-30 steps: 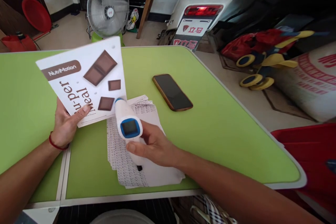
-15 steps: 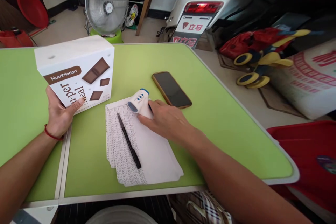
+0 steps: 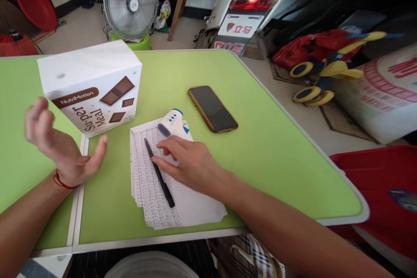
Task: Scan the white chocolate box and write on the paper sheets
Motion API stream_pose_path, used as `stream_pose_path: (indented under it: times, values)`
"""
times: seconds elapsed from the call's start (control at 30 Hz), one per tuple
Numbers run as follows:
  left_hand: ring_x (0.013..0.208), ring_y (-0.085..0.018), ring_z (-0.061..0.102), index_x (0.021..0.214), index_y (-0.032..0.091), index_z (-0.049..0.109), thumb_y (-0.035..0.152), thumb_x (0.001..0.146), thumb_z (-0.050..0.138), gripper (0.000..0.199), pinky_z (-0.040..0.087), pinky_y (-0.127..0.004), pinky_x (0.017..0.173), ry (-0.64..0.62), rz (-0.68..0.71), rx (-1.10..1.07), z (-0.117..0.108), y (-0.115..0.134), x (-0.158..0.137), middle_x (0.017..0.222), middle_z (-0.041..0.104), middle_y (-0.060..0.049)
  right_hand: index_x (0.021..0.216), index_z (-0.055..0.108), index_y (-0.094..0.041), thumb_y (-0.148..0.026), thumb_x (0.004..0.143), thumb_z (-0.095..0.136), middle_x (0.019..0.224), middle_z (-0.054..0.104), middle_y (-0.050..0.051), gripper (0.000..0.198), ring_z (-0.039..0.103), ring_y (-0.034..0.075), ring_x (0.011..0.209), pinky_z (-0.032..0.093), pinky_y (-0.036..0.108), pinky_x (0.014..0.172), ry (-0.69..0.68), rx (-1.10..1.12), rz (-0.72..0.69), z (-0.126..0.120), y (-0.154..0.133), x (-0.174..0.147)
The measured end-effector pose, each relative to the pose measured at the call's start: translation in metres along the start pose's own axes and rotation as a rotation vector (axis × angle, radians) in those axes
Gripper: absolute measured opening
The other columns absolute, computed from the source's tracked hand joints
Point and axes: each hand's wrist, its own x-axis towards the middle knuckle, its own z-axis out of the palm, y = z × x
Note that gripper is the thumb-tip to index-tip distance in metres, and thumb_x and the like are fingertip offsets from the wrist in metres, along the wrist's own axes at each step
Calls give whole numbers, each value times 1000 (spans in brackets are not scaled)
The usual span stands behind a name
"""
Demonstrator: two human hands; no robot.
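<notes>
A white NutriMotion box [image 3: 122, 78] with pictures of chocolate pieces stands on the green table at the left. My left hand [image 3: 65, 150] is just in front of it, palm turned up, fingers spread and holding nothing. Over the stack of written sheets [image 3: 195, 200] hovers my right hand [image 3: 192, 165], its thumb and forefinger apart at the upper part of a black pen [image 3: 159, 178]; whether it touches the pen I cannot tell. A white and blue infrared thermometer [image 3: 172, 121] lies on the top edge of the sheets, just beyond the right hand.
A phone [image 3: 213, 109] in a brown case lies face up on the green table [image 3: 267, 160]. Beyond the table stand a fan [image 3: 132, 4] and a white scooter [image 3: 246, 13]. To the right are a yellow-wheeled toy [image 3: 325, 78], a white sack [image 3: 387, 91] and a red chair [image 3: 384, 182].
My left hand has let go of the box, which now stands on the table. My right hand has released the thermometer and moved down and left toward the pen.
</notes>
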Motion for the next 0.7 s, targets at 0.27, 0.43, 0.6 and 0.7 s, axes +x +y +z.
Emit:
stream_pose_path:
  times: [0.27,0.43,0.6,0.7]
  values:
    - [126,-30,43,144,23,30,31,85,69,72,38,-50,109,-527,323,54,11,35,5,132,47,-13,114,57,-11,-26,86,53,78,66,7,32,59,19,67,43,29,57,-107,-14,-11,17,-6,-3]
    - [140,-38,26,147,21,28,58,87,58,77,25,-59,114,-832,295,105,13,23,-3,149,34,-18,119,57,-15,-14,88,42,80,63,5,34,56,16,66,46,29,60,-40,109,-30,17,-2,-2]
    - [140,-39,27,140,22,43,62,86,55,68,22,-60,113,-938,315,155,13,22,-6,152,32,-16,122,52,-19,-13,93,35,90,60,7,34,59,17,83,52,33,75,56,409,42,14,-1,1]
    - [140,-38,29,138,22,45,61,87,54,66,22,-60,113,-954,310,153,13,23,-5,151,36,-15,126,45,-22,-16,92,38,102,58,9,35,59,19,92,52,38,83,64,553,135,16,0,2]
